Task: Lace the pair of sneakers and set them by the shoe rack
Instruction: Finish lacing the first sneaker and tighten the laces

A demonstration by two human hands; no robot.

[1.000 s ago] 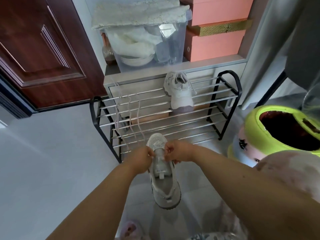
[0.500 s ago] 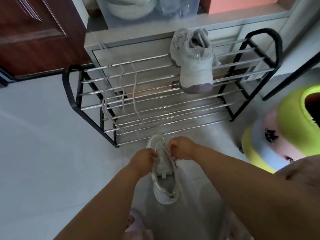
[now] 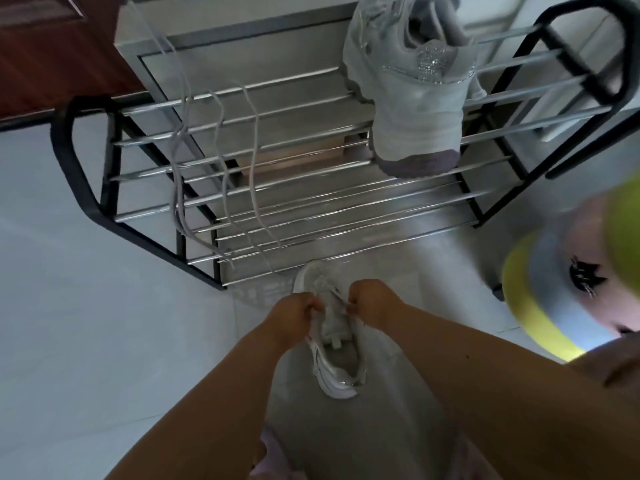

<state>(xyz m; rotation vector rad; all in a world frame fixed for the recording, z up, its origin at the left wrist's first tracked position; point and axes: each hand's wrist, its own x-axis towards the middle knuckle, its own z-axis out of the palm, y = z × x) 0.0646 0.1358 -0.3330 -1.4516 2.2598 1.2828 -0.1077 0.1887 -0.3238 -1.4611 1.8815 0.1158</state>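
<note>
Left hand (image 3: pixel 294 315) and right hand (image 3: pixel 372 303) are each pinching the sneaker (image 3: pixel 334 336) at its eyelets; uneven pulling is risking tipping; the spare laces (image 3: pixel 221 174) are hanging unthreaded.

**Soft daylight, blurry edges**

The light is soft and a bit dim. The pale floor (image 3: pixel 86 306) looks brightest on the left. The arms look dark. The metal bars of the shoe rack (image 3: pixel 311 202) shine with small glints. The yellow-green thing (image 3: pixel 554 306) on the right is smeared with blur. Straight lines bend near the edges.
</note>
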